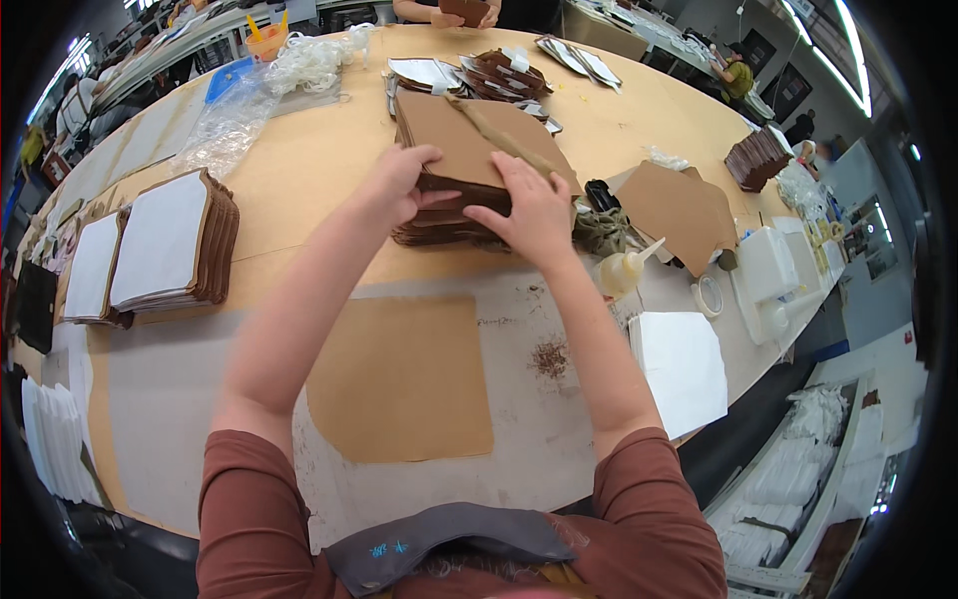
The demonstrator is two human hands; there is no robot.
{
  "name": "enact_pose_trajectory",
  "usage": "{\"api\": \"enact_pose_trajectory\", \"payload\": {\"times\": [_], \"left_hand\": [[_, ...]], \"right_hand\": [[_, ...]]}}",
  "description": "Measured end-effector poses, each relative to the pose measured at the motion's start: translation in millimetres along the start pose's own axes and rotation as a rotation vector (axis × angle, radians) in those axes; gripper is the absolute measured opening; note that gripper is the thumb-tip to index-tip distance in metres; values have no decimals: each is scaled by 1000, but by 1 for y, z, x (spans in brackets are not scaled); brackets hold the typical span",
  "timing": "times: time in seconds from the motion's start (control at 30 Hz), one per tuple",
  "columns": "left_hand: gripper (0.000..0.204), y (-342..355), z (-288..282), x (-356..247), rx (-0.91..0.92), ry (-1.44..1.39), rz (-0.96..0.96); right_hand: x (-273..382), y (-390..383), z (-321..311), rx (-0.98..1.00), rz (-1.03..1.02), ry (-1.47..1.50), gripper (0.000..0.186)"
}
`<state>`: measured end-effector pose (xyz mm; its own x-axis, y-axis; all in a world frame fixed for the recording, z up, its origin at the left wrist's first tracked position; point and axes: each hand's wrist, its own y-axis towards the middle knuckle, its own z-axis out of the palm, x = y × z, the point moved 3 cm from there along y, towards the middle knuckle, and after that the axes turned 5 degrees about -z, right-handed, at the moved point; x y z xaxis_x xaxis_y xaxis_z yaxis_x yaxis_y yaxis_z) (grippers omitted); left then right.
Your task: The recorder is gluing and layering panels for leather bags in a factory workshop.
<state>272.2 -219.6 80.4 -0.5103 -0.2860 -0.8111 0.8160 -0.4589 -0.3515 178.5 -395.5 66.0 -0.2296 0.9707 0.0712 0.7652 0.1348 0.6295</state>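
A thick stack of flat brown sheets [449, 135], perhaps leather or card, stands on the table in front of me. A narrow olive-brown strip [504, 135] runs diagonally across its top. My left hand [394, 185] grips the near left corner, thumb on top and a finger against the front edge below. On the near right side, the fingers of my right hand [534, 210] rest over the top while its thumb presses the front edge. Closer to me, a tan sheet with rounded lower left corner [399, 379] lies flat on the grey table covering.
Two stacks of white-topped brown pieces [165, 240] stand at left. On the right are a glue bottle [619, 273], a tape roll [708, 297], white sheets [681, 364] and brown sheets [679, 210]. More pieces [504, 75] lie behind the stack. Another person's hands [449, 18] show across the table.
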Motion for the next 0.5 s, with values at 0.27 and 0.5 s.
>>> {"api": "enact_pose_trajectory", "payload": {"times": [0.27,0.5], "left_hand": [[29,-76,-8,-79,-48,284,86],[36,-235,-48,-108,-285,474,148]], "right_hand": [[-38,-27,-17,206,66,-116,75],[-33,-41,-8,10,-63,-98,25]]}}
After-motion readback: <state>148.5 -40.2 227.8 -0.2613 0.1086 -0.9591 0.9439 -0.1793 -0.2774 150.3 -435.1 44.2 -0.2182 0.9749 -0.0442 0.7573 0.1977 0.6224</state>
